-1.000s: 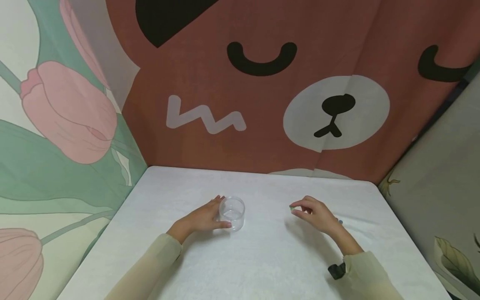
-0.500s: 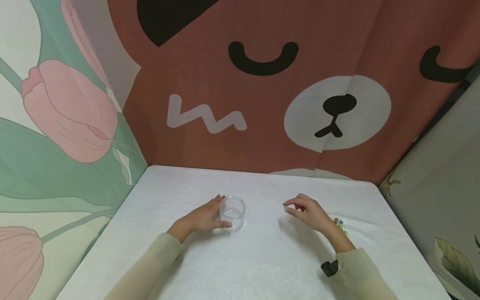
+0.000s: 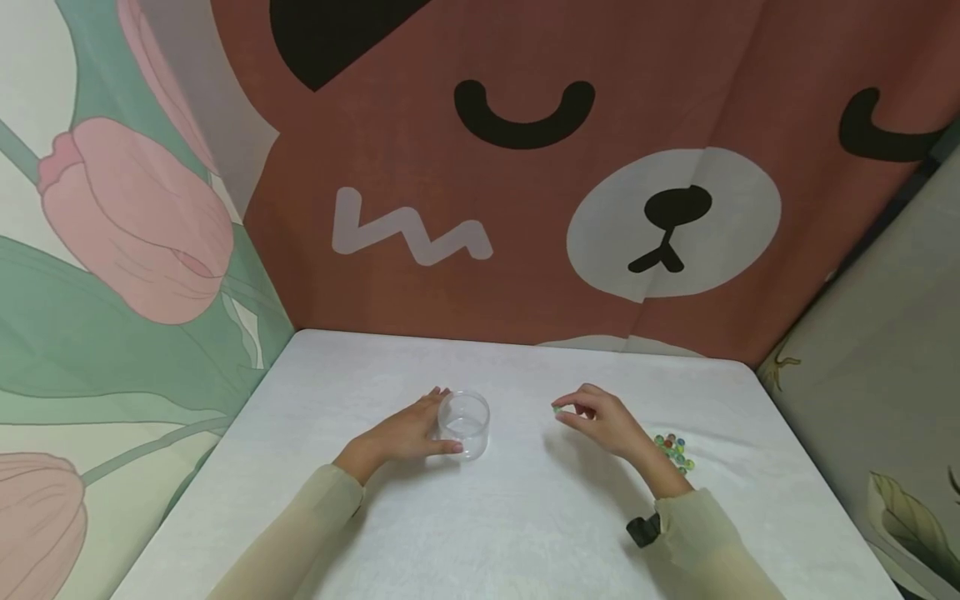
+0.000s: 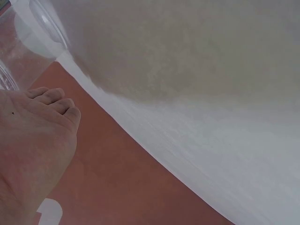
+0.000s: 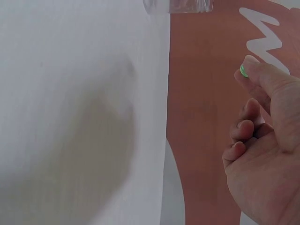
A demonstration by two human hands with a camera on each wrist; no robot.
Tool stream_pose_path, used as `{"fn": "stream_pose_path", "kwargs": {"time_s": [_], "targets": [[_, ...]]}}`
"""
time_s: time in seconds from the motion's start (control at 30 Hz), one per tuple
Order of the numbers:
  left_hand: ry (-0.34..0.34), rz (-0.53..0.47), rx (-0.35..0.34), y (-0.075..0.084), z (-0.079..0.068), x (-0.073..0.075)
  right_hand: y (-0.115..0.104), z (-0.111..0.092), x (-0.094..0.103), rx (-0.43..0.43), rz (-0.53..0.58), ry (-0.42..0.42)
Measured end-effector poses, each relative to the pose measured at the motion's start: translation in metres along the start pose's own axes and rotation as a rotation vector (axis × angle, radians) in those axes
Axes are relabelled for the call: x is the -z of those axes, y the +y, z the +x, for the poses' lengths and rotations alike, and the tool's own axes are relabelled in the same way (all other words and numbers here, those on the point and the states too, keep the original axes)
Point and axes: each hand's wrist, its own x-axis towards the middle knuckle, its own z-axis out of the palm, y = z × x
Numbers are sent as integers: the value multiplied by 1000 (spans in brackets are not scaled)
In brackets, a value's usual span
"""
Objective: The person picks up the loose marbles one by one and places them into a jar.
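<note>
The left hand (image 3: 405,435) holds the clear cup (image 3: 467,429), its fingers and thumb spread apart around the side. The cup stands upright on the white bench (image 3: 487,525). The right hand (image 3: 606,423) pinches a small green marble (image 5: 243,71), fingers almost together, up in the air beside the cup. More marbles (image 3: 670,442) lie near the right wrist.

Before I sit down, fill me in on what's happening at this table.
A person's left hand holds a clear jar upright on the white table. Their right hand pinches a small green marble above the table, off to the jar's right. More marbles lie in a cluster beside the right forearm.
</note>
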Motion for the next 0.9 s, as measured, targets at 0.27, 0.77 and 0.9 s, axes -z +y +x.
{"fn": "stream_pose_path", "kwargs": {"time_s": [0.27,0.77,0.9], "targets": [[14,5,-26,-2,0,-1,-4,6,-8,-12,14,-9],[12,4,-21,-2,0,-1,-14,16,-23,-7,33,-3],[10,7,-20,-2,0,0,-16,19,-28,-5,41,-5]]}}
